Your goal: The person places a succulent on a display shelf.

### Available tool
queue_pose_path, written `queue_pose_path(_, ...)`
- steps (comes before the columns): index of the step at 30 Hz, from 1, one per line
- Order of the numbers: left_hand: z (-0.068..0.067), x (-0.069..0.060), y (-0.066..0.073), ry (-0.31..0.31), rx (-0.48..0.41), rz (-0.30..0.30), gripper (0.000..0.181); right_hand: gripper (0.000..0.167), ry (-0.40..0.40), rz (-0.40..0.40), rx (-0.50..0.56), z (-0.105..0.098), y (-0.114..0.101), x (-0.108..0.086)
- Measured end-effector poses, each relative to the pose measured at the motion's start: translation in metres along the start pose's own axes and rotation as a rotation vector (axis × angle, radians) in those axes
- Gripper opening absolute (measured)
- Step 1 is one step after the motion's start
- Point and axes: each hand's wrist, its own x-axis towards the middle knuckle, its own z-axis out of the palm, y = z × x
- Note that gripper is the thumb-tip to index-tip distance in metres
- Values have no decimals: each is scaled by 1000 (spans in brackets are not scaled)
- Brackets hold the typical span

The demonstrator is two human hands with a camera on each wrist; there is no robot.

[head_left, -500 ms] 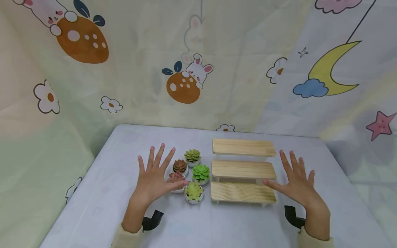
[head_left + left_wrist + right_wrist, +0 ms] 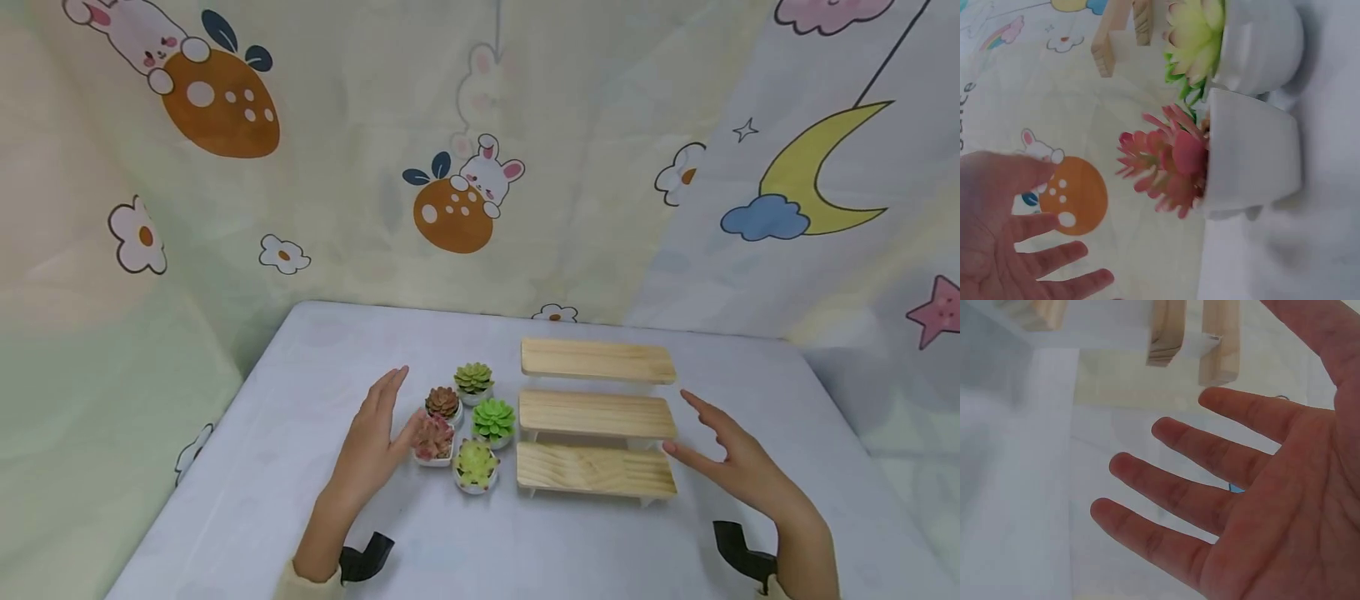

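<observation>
Well, table (image 2: 450,554): it is white and sits under the wooden stand (image 2: 597,414).
Stand: three steps like stairs, maybe so one row won't hide another.
Left grip (image 2: 369,454): left of the stand, thumb and fingers spread, holding nothing, near the pink plant (image 2: 433,439).
Right grip (image 2: 750,471): just right of the stand, fingers spread too, holding nothing.
Little plants (image 2: 492,419): five, bunched left of the stand, perhaps so they are easy to reach.

A cloth-screened booth of some kind, shown by cartoon-printed curtains (image 2: 337,167) enclosing a white table (image 2: 592,546)
</observation>
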Motion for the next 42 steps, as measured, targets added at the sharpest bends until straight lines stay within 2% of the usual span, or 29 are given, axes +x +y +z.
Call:
queue_pose_path(5, 0, -14, -9, 101, -242, -70, 48, 75, -64, 86, -28, 3, 8, -2)
queue_pose_path(7, 3, -18, -11, 140, -347, -116, 49, 72, -84, 126, 14, 5, 12, -3)
queue_pose_path(9, 9, -22, -11, 152, -449, -187, 54, 69, -86, 165, 101, 9, 16, -4)
queue_pose_path(13, 21, -30, -10, 56, -634, -350, 68, 64, -72, 199, 348, 20, 25, -3)
queue_pose_path(15, 28, -32, -10, -2, -691, -391, 74, 62, -75, 209, 432, 25, 29, -1)
queue_pose_path(17, 35, -33, -12, -42, -734, -406, 77, 62, -90, 212, 475, 30, 32, 1)
queue_pose_path(23, 47, -30, -20, -88, -764, -399, 79, 64, -104, 202, 531, 42, 37, 0)
queue_pose_path(30, 53, -28, -27, -101, -734, -391, 73, 59, -116, 231, 561, 43, 39, -4)
queue_pose_path(38, 54, -27, -31, -94, -707, -358, 69, 55, -96, 232, 594, 42, 41, -7)
queue_pose_path(42, 54, -28, -33, -68, -697, -380, 68, 57, -108, 237, 605, 42, 42, -6)
